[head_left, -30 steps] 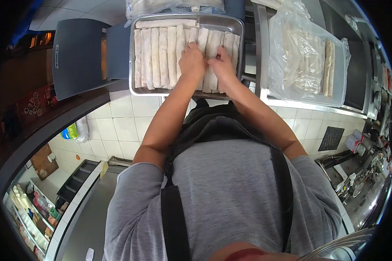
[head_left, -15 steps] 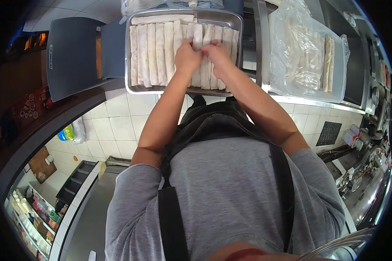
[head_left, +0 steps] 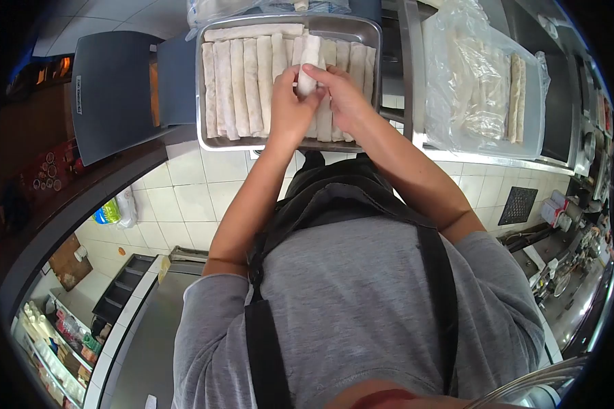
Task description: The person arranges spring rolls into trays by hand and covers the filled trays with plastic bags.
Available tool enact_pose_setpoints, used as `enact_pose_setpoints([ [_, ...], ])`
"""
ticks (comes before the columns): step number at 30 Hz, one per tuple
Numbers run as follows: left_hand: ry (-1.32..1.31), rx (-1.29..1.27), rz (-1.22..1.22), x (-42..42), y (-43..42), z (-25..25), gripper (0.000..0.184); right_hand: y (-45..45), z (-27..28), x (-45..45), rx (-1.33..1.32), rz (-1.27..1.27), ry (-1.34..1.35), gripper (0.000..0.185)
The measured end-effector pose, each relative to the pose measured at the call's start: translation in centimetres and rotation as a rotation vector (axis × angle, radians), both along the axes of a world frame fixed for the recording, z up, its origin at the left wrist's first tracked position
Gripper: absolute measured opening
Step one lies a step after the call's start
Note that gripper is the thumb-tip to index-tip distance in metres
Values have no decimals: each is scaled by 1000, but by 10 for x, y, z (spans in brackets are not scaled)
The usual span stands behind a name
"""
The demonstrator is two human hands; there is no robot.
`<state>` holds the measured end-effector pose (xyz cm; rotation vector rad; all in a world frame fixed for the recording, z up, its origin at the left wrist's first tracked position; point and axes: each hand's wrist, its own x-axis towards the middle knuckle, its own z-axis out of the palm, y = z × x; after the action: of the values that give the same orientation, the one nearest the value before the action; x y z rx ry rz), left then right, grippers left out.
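1 pale roll [head_left: 311, 51] is held between the closed fingers of the left hand [head_left: 290, 112] and right hand [head_left: 346, 102], over the tray [head_left: 348, 29], nearer its far edge; light, even pressure is advised against splitting.

The row of wheat rolls [head_left: 247, 85] is creamy white with faint tan patches, and the raised roll [head_left: 310, 58] looks a bit whiter. Their metal tray [head_left: 201, 102] is shiny silver. The plastic bag [head_left: 450, 88] is see-through and milky, and its bin [head_left: 533, 102] is pale, cloudy blue. The T-shirt [head_left: 355, 293] is speckled grey, with black apron straps [head_left: 266, 347]. Cream floor tiles [head_left: 187, 203] make a pattern of squares with thin darker lines. The floor grate [head_left: 518, 206] is black. The flat panel [head_left: 112, 95] is dark blue-grey.
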<state>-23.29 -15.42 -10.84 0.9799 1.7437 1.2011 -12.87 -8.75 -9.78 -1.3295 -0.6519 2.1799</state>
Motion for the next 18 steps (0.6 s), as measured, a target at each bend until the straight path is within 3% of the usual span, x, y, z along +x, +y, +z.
enact_pose_setpoints([
  [5, 188, 60, -70, 15, -14, 94, 60, -10, 75, 23, 92, -58, 281, 40],
  [10, 453, 377, -132, 42, 5, 176, 81, -5, 158, 70, 186, -144, 478, 39],
  [13, 114, 338, -312, 71, 25, 196, 91, 11, 210, 116, 232, -196, 530, 40],
  [15, -263, 144, -481, 94, 37, 203, 90, 25, 231, 151, 341, -233, 485, 40],
  [18, -481, 40, -616, 146, 62, 202, 71, 56, 242, 216, 445, -203, 277, 37],
])
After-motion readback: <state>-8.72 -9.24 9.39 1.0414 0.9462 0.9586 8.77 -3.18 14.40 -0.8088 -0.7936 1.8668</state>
